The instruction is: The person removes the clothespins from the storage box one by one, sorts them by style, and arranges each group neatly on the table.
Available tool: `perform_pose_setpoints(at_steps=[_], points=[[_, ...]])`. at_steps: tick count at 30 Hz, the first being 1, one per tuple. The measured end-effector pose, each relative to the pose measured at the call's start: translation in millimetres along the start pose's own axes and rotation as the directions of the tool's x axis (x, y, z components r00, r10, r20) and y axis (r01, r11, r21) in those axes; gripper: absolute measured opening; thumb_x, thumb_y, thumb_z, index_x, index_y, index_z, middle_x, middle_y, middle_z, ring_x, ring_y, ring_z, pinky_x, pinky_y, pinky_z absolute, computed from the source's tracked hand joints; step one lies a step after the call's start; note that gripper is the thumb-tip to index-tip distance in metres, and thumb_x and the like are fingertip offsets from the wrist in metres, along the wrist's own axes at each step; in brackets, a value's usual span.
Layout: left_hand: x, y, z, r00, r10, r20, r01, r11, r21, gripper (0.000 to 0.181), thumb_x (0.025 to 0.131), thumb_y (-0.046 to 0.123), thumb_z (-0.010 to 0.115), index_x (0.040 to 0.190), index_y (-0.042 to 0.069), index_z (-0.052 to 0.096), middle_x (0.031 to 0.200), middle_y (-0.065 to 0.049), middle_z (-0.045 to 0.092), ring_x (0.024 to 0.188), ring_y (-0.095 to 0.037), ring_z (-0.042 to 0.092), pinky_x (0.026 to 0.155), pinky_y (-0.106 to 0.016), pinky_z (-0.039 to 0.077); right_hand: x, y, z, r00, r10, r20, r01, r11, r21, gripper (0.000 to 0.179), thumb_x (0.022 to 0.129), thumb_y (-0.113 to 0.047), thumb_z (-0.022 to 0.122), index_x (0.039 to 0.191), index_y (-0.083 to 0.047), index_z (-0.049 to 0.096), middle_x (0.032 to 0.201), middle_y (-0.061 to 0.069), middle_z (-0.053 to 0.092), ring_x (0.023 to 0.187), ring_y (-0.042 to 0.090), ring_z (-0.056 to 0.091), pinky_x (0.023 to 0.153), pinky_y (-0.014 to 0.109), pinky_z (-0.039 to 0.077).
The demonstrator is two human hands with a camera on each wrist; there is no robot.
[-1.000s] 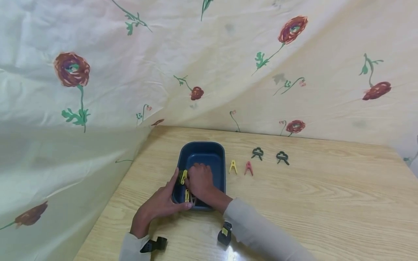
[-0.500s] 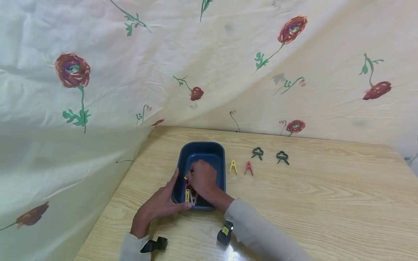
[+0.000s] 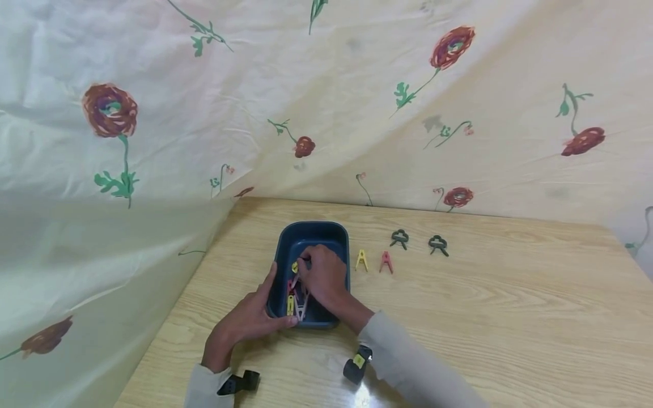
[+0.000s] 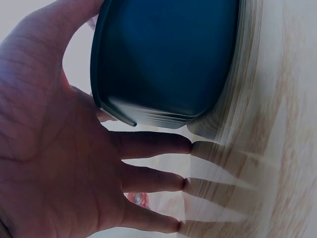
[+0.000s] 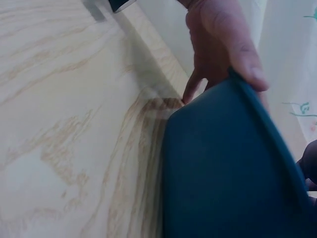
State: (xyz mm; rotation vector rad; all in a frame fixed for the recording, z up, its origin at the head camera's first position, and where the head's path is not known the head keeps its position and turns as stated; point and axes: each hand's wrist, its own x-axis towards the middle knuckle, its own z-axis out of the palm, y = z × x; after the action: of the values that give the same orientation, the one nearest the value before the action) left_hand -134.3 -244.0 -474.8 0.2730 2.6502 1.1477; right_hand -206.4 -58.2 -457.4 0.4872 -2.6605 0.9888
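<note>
Inside the dark blue tub (image 3: 312,225) lie several clips, among them a yellow clip (image 3: 290,305) and a pale pink clip (image 3: 300,310). My left hand (image 3: 250,314) spans the tub's near left corner, thumb over the near rim, index finger along the left side. The left wrist view shows its other fingers straight and spread, tips at the tabletop. My right hand (image 3: 325,275) reaches into the tub with curled fingers, thumb and index finger pinching a dark clip, mostly hidden, beside a bit of yellow (image 3: 295,266). In the right wrist view the tub's wall (image 5: 223,163) blocks the clips.
Right of the tub, a yellow clip (image 3: 361,260) and a red clip (image 3: 386,262) lie on the wooden table (image 3: 484,317). Behind them are two dark green clamps, the left clamp (image 3: 399,238) and the right clamp (image 3: 438,245). A flowered cloth (image 3: 326,113) hangs behind the table.
My right hand has shifted rightward inside the tub, away from its left wall. The dark green clip seen at that wall is gone from there, and more pink clips show. My left hand stays put.
</note>
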Motion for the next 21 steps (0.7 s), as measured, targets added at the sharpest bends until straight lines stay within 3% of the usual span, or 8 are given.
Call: perform_pose_setpoints(at_steps=[13,21], points=[[-0.4,0.9,-0.1,0.999,-0.032,-0.007,0.032,0.999,0.002,0.119,0.079,0.055,0.079,0.161,0.026,-0.003,0.153,-0.02,0.039,0.123,-0.029,0.051,0.105,-0.054,0.039,-4.5,0,-29,0.999,0.008,-0.048,-0.004,0.997,0.073,0.01,0.093,-0.022,0.071,0.095,-0.013,0.075,0.088,-0.001,0.067,0.078,0.012,0.061,0.065,0.031,0.05],[-1.2,3.0,0.4,0.998,-0.057,0.005,0.057,0.998,-0.001,0.118,0.08,0.052,0.079,0.161,0.027,-0.003,0.161,-0.019,0.026,0.136,-0.034,0.041,0.109,-0.057,0.033,-7.8,7,-50,0.991,0.053,-0.123,-0.035,0.988,0.147,0.009,0.094,-0.02,0.071,0.095,-0.012,0.075,0.089,0.0,0.07,0.081,0.014,0.065,0.069,0.034,0.054]])
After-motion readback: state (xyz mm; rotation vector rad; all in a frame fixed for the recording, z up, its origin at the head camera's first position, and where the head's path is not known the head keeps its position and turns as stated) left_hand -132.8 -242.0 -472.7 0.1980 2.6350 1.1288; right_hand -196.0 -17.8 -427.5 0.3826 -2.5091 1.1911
